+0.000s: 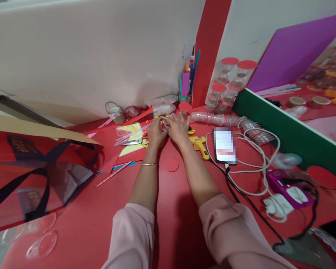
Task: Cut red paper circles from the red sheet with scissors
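My left hand [156, 131] and my right hand [178, 129] meet over the far middle of the red table, fingers curled together. Between the fingertips is a small, shiny, clear-and-reddish piece [164, 123], mostly hidden, whose kind I cannot make out. To the left of my left hand lie clear straws [131, 135] and yellow-handled scissors [134, 142] on yellow and red paper. A yellow glue gun [201, 145] rests to the right of my right hand. Nearer me, below the hands, lies a red paper disc [171, 164]. Behind the hands is a stack of clear plastic cups [164, 109].
A longer stack of cups [212, 118] lies at the back right. A phone [224, 145], white cables and a purple power strip [289, 190] occupy the right side. A large bag [42, 164] stands at left. A pen holder [185, 84] stands by the wall.
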The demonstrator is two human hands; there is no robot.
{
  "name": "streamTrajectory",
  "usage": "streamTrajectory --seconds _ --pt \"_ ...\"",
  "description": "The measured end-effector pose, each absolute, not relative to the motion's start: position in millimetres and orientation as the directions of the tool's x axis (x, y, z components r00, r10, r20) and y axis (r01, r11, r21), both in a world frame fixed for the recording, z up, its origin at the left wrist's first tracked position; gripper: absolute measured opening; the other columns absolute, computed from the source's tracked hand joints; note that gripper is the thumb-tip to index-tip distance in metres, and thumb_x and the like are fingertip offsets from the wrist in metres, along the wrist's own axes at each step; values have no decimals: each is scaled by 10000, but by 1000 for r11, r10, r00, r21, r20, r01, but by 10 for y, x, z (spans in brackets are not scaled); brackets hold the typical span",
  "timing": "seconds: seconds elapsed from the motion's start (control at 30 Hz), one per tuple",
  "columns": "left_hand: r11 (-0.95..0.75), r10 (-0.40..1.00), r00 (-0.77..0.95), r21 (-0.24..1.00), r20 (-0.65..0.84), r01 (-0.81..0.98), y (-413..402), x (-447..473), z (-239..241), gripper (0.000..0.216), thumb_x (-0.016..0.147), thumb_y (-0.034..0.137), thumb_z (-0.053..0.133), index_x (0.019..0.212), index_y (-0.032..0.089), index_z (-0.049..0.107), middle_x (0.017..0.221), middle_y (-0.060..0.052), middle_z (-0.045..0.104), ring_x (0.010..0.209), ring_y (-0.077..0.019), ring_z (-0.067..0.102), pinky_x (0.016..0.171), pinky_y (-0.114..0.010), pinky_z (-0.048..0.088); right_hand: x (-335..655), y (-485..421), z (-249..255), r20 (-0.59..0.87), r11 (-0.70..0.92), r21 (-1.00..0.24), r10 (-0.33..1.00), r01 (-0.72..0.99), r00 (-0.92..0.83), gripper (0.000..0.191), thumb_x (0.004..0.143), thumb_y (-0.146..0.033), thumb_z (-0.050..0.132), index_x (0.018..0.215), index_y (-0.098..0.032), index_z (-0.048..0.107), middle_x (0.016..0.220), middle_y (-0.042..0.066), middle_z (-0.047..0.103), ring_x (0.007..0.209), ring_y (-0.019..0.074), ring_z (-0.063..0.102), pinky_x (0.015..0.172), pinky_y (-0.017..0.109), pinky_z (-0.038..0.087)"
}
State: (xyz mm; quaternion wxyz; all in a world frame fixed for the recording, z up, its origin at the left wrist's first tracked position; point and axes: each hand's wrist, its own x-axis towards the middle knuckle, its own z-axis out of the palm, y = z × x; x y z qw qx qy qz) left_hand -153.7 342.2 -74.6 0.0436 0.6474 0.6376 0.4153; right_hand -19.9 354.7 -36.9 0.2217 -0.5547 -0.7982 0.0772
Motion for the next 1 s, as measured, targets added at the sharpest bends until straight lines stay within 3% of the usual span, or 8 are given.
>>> streamTrajectory --seconds 0.27,0.57,1.0 --pt "-177 858 -163 579 486 796 3401 -1491 -746 445 856 190 667 1296 199 601 1282 -136 717 1238 -310 650 1084 -488 467 -188 3535 -359 291 377 -364 915 852 -280 466 1039 -239 489 1462 -388 617 1617 51 499 1543 377 304 1230 699 77" --pt "-162 848 -178 564 499 809 3417 -1474 -763 416 853 177 648 1267 186 597 1239 -162 696 1218 -321 633 1053 -482 483 -151 3565 -379 278 388 -348 912 854 -301 431 1048 -339 523 1467 -377 616 1608 57 517 1544 391 299 1224 710 67" --pt "-177 843 -178 574 508 799 3456 -1485 -812 416 853 177 628 1267 181 587 1230 -163 666 1204 -310 609 1040 -446 497 -191 3554 -381 292 395 -338 907 854 -304 434 1046 -280 491 1441 -379 642 1607 42 523 1525 369 346 1229 692 92"
